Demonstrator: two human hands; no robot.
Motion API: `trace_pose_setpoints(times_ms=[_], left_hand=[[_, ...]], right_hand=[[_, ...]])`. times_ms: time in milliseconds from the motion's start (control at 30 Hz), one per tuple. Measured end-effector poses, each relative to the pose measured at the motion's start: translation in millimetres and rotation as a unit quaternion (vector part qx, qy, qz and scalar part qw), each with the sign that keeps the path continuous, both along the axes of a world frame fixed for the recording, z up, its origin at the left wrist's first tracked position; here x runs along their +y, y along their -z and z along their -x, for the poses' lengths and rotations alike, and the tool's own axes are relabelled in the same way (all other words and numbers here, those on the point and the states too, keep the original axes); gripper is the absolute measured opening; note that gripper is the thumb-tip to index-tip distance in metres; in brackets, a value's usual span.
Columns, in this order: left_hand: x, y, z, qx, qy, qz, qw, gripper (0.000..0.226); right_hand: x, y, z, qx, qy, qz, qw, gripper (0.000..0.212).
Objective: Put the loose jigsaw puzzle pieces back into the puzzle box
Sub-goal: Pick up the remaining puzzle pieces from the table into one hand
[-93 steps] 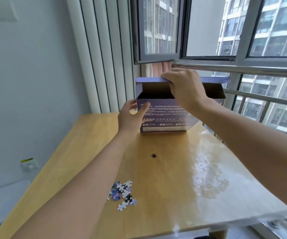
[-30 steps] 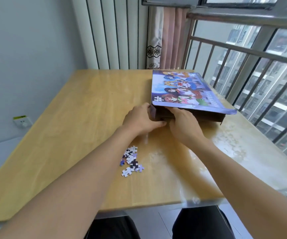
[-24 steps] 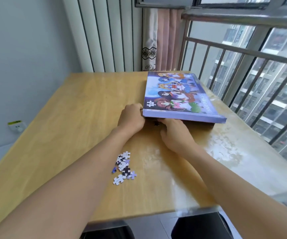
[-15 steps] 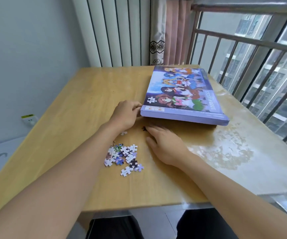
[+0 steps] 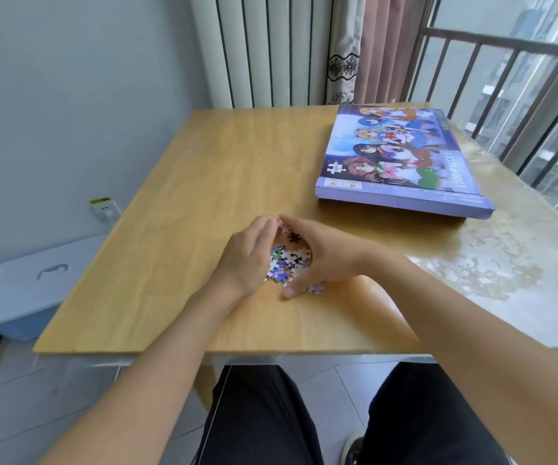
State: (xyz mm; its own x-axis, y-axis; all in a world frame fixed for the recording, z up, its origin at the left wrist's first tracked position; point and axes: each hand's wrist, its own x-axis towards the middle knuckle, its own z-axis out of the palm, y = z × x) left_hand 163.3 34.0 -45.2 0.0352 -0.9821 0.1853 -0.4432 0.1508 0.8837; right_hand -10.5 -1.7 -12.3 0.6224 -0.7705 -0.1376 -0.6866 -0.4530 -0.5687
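Note:
A small heap of loose jigsaw pieces (image 5: pixel 287 260) lies on the wooden table (image 5: pixel 203 182), and a single dark piece (image 5: pixel 293 237) sits at its far edge. My left hand (image 5: pixel 249 256) and my right hand (image 5: pixel 324 256) stand on edge on either side of the heap, cupped round it, with fingertips meeting at the far end. One pale piece (image 5: pixel 316 289) lies just outside my right thumb. The purple puzzle box (image 5: pixel 398 156) lies flat and closed at the table's far right, picture side up, well apart from both hands.
A railing and window run along the table's right side, with a pink curtain (image 5: pixel 378 48) and a white radiator (image 5: pixel 264 48) behind. Left of the table, lower down, is a pale blue bin (image 5: pixel 25 293). The table's right part is covered by glossy plastic (image 5: pixel 492 263).
The box went from standing open to lying flat and closed. Both hands left its near edge and came back to the heap, now cupping the pieces between them.

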Motion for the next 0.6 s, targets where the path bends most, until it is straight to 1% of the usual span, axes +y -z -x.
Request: trace_pose_setpoints(times_ms=[100,200,267,333,433,467,500,567,600], left_hand=[[-8,1,5,0.135,-0.062,-0.015,0.989,0.042],[-12,-1,15,0.215,-0.11,-0.028,0.97,0.046],[-16,-2,24,0.265,-0.116,-0.036,0.957,0.045],[-20,-5,31,0.308,-0.109,-0.043,0.944,0.044],[-23,-8,27,0.359,-0.106,-0.03,0.927,0.047],[-24,-9,22,0.367,-0.119,-0.017,0.923,0.048],[-24,-9,16,0.369,-0.138,-0.003,0.919,0.049],[-23,-8,4,0.368,-0.17,0.01,0.914,0.05],[-23,-7,0,0.371,-0.17,0.004,0.913,0.051]], right_hand=[[-5,3,3,-0.019,0.005,0.04,0.999,0.108],[-3,8,9,-0.061,0.035,0.057,0.996,0.096],[-8,6,11,-0.06,0.038,0.059,0.996,0.09],[-11,1,12,-0.022,0.018,0.063,0.998,0.092],[-9,-4,2,0.07,-0.015,0.087,0.994,0.112],[-5,-3,-4,0.09,-0.02,0.101,0.991,0.113],[-2,-1,-10,0.095,-0.028,0.109,0.989,0.105],[2,1,-17,0.08,-0.044,0.106,0.99,0.081],[2,0,-17,0.069,-0.047,0.103,0.991,0.069]])
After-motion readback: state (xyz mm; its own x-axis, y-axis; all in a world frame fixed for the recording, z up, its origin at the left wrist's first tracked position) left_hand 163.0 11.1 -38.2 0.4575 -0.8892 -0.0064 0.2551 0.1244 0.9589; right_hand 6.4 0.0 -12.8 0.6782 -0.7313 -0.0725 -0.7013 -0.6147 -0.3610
